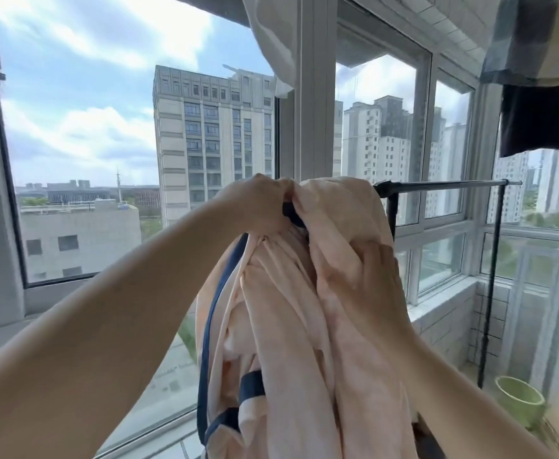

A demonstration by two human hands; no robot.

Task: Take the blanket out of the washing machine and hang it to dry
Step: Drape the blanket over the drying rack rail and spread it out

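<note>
Draping one blanket [291,309] over one rail [443,185], left hand [258,203] gripping, right hand [371,276] flat

window frame [314,94] white, upright, just behind and above the grip | dark cloth [541,120] hanging high, well right of the grip | checked cloth [533,38] above it, top right | green pot [520,404] on the floor, low, right of the grip | tower block [215,140] outside, beyond the glass
</note>
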